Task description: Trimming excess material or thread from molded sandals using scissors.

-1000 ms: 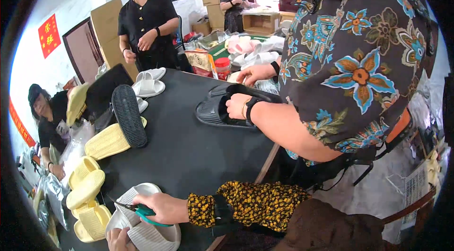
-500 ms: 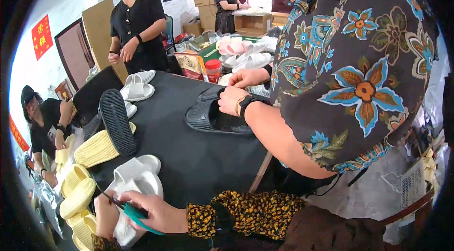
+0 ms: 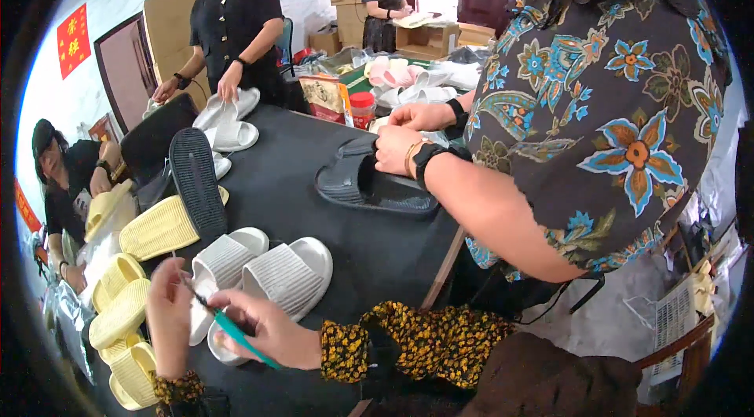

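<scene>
My right hand [image 3: 271, 329] is closed around a slim tool with a teal handle [image 3: 236, 332] and a narrow dark shaft that slants up to the left. My left hand [image 3: 166, 311] is raised at the shaft's tip, its fingers bent together; what they pinch is too small to make out. Right behind my hands lie pale grey-white ribbed slippers, one [image 3: 292, 279] on the right and another [image 3: 229, 260] on the left, the left one partly covered by my right hand. Yellow slippers [image 3: 119, 315] are heaped to the left of my left hand.
A black slipper [image 3: 198, 181] leans against a yellow one [image 3: 161, 228]. On my right, a co-worker in a floral shirt [image 3: 605, 118] handles a black slipper [image 3: 345, 173] on the dark table [image 3: 287, 181]. Across it, a person in black [image 3: 236, 24] reaches to white slippers [image 3: 234, 134].
My left hand has come up off the white slippers with the tool's tip beside it. Those slippers now lie side by side, farther right. The person across has reached down to the white slippers.
</scene>
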The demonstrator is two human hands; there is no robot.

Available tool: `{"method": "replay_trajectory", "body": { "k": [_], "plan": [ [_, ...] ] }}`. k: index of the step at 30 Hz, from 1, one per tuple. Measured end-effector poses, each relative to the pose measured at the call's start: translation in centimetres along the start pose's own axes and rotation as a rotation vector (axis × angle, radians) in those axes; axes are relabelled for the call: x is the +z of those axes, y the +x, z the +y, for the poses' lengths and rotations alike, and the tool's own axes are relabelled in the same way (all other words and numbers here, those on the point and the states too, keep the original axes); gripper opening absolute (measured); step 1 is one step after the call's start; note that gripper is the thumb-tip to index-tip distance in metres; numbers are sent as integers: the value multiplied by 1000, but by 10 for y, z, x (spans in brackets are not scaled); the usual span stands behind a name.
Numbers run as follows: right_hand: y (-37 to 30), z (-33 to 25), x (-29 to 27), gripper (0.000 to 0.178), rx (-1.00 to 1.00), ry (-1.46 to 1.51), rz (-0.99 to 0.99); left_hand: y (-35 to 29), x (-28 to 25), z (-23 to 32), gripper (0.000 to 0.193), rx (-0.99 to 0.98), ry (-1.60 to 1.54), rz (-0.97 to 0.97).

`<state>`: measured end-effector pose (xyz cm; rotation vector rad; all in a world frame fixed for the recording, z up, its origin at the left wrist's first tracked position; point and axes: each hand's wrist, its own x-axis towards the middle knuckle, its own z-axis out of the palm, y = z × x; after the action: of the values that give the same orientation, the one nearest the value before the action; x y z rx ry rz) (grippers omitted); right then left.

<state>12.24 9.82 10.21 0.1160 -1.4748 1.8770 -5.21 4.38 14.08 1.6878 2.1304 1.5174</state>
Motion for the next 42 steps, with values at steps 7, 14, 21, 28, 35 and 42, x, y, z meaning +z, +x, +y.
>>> {"method": "replay_trajectory", "body": {
  "k": [7,14,21,28,35,42],
  "plan": [
    [4,-4,-10,42,324,-146,-33,-54,-67,101,35,120,-592,339],
    [3,4,-3,37,481,-339,-58,-109,-105,98,73,296,-367,340],
    [5,4,4,35,490,-362,-55,-115,-108,96,63,90,-298,294],
    [10,-3,1,39,517,-396,-8,-95,-101,102,52,-111,-259,80],
    [5,3,5,41,475,-446,-59,-112,-149,140,43,-344,-99,-135],
    [10,25,-11,44,306,-473,-330,-97,-143,129,50,-68,-340,-95]
  ]
}}
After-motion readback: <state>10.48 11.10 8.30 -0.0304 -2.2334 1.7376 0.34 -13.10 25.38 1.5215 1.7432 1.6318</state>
